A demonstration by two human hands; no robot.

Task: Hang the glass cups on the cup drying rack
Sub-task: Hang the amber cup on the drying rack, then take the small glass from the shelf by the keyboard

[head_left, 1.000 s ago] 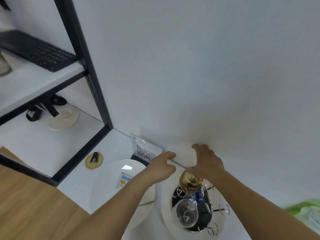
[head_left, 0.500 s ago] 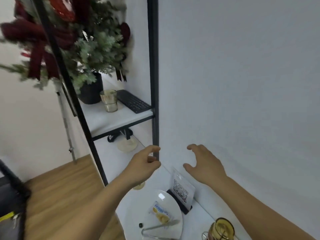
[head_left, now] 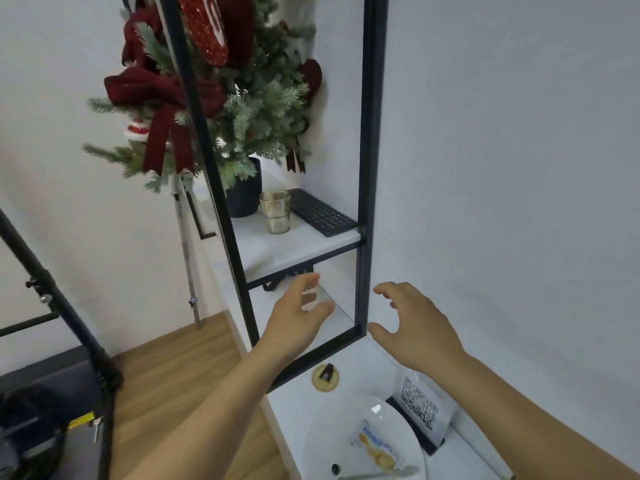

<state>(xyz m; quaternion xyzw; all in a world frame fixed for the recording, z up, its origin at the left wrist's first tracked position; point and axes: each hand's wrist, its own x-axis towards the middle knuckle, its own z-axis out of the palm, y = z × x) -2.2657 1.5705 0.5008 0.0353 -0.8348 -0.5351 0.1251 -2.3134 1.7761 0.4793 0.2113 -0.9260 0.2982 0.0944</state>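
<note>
Two stacked glass cups (head_left: 275,211) with a golden tint stand on the upper white shelf (head_left: 294,247), between a black plant pot and a black keyboard. My left hand (head_left: 298,318) hovers below that shelf in front of the black frame, fingers spread, holding nothing. My right hand (head_left: 412,323) is raised beside the frame's right post, also spread and empty. The cup drying rack is out of view.
A black metal shelf frame (head_left: 369,168) stands against the white wall. A decorated fir plant (head_left: 214,98) fills the top. On the white counter lie a plate (head_left: 332,441) with a snack packet, a QR-code stand (head_left: 420,408) and a round coaster (head_left: 325,377). A tripod leg (head_left: 59,306) stands left.
The view has swung up and left, away from the rack with its gold cup. Both hands have lifted off the rack and now reach toward the shelf, empty.
</note>
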